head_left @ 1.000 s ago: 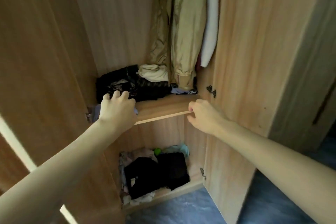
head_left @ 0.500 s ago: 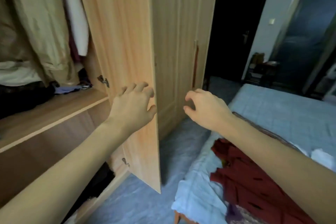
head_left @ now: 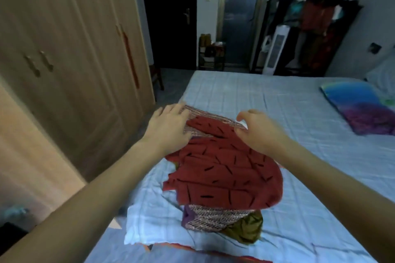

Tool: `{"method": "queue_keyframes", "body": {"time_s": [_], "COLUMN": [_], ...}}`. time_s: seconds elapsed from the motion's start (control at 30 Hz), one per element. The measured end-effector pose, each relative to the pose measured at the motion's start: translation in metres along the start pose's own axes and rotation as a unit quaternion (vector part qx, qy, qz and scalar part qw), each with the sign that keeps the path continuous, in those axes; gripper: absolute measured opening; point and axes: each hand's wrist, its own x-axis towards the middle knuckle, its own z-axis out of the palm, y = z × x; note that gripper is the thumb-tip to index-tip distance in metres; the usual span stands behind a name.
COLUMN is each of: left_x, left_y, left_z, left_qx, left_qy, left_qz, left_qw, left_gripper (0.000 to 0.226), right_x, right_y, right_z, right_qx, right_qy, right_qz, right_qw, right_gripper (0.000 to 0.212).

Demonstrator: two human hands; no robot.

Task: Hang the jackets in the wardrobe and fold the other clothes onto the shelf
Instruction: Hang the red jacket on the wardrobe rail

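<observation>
On the bed [head_left: 277,113], pale blue checked sheet, creased, running from near edge to far wall: one red garment [head_left: 224,168] with short black dashes, spread flat near the left edge. Beneath it, a pinkish knitted piece [head_left: 213,219] and an olive cloth [head_left: 248,230], both poking out at the near side. Left hand [head_left: 168,128]: fingers extended, resting flat on the garment's far left corner. Right hand [head_left: 256,132]: fingers curled, thumb and forefinger closing on the far right edge; actual pinch cannot be told. At left, wooden wardrobe [head_left: 74,49], doors closed, two small knobs. At far right on the bed, blue and purple pillow [head_left: 361,109]. Beyond the bed: dark doorway [head_left: 168,15], white tower fan [head_left: 275,49], loaded clothes rack [head_left: 316,28].
</observation>
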Motion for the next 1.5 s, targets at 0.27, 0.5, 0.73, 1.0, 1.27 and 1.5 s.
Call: {"method": "queue_keyframes", "body": {"time_s": [0.27, 0.5, 0.73, 1.0, 1.27, 1.5], "left_x": [0.076, 0.139, 0.223, 0.325, 0.366, 0.383], "left_y": [0.093, 0.124, 0.130, 0.142, 0.165, 0.179], "left_z": [0.057, 0.094, 0.140, 0.213, 0.297, 0.348], "left_qx": [-0.001, -0.006, -0.007, -0.062, -0.130, -0.142], "left_qy": [-0.047, -0.081, -0.107, -0.118, -0.146, -0.187], "left_qz": [0.069, 0.104, 0.148, 0.195, 0.260, 0.250], "left_qw": [0.997, 0.991, 0.983, 0.972, 0.946, 0.939], "left_gripper": [0.051, 0.058, 0.067, 0.062, 0.052, 0.049], "right_x": [-0.023, -0.009, 0.038, 0.091, 0.119, 0.139], "right_y": [0.137, 0.211, 0.251, 0.287, 0.324, 0.371], "right_z": [-0.007, -0.001, 0.029, 0.086, 0.179, 0.255], "right_qx": [-0.028, -0.027, -0.033, -0.033, 0.025, 0.065], "right_qy": [-0.005, -0.005, -0.035, -0.088, -0.141, -0.177], "right_qz": [0.120, 0.195, 0.232, 0.274, 0.320, 0.365], "right_qw": [0.992, 0.980, 0.971, 0.957, 0.937, 0.912], "right_gripper": [0.044, 0.046, 0.045, 0.045, 0.045, 0.045]}}
